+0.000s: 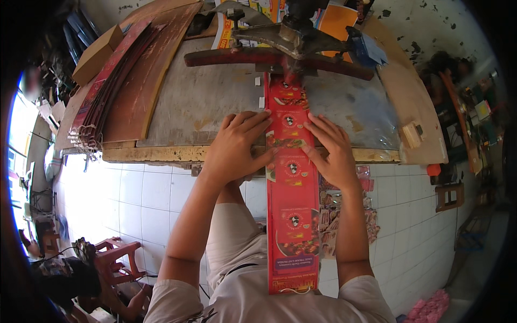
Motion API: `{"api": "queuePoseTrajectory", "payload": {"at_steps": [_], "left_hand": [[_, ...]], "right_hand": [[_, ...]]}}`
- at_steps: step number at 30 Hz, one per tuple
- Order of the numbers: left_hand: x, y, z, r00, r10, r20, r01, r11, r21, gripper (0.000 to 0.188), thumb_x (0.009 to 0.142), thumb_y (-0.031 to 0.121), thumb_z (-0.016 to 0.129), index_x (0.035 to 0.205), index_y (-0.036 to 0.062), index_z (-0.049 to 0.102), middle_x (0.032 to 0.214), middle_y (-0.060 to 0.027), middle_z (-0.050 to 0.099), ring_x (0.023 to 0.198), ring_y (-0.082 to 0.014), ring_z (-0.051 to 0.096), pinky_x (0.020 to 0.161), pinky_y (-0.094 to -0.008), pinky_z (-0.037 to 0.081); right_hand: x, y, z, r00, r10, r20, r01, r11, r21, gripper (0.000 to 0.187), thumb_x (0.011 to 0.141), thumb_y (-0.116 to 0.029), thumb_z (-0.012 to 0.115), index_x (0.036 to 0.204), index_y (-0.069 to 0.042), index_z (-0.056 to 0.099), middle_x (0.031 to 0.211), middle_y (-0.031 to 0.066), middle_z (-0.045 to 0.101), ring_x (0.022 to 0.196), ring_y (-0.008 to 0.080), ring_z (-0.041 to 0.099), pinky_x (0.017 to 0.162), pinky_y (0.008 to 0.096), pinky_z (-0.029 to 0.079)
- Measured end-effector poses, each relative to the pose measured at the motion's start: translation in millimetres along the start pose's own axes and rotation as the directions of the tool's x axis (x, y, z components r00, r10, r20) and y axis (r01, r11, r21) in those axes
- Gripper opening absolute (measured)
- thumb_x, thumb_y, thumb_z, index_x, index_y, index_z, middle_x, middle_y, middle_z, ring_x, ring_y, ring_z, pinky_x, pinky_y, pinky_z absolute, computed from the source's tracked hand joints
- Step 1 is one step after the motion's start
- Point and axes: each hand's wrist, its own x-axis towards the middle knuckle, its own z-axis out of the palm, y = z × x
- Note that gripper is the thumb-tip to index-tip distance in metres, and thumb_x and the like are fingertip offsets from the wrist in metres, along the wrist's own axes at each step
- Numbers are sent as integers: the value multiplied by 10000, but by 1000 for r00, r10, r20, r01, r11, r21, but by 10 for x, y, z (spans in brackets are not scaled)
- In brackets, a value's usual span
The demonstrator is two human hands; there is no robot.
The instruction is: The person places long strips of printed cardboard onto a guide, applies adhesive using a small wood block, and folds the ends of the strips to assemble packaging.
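A long, narrow red strip (293, 196) of printed card, with round logos and food pictures, runs from my lap up onto the worktable. Its far end lies under a metal press (288, 56) with a dark red crossbar. A loop of string shows at the near end. My left hand (237, 142) rests along the strip's left edge, fingers stretched forward and thumb on the strip. Against the right edge lies my right hand (331, 151), its fingers spread and its thumb over the print. Both hands touch the strip near the table's front edge.
Several long red strips with strings (99, 97) are stacked at the table's left, beside a brown board (148, 78) and a cardboard box (97, 56). A small wooden block (413, 134) sits at right. Printed pieces (363, 226) lie below; a red stool (118, 261) stands lower left.
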Motion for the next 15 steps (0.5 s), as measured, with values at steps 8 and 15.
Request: {"api": "queuePoseTrajectory", "payload": {"at_steps": [8,15], "left_hand": [[-322,93,62,1000,28,11,-29,992,122,507,1012,254,714,1496,101,719,1602,-48,673,1472,-313,603,1206,-512,457],[-697,215,365,991,-24,-135,60,960,273,615,947,215,734,1558,181,679,1644,27,639,1494,-221,586,1222,-448,387]], "right_hand": [[-538,1357,-924,819,245,-519,-442,846,-297,468,1075,-285,754,1488,-71,699,1545,191,645,1464,402,577,1237,521,443],[-962,2070,-1715,857,355,-373,-495,767,-408,510,1063,-189,754,1560,-124,658,1486,182,636,1392,399,602,1171,502,487]]}}
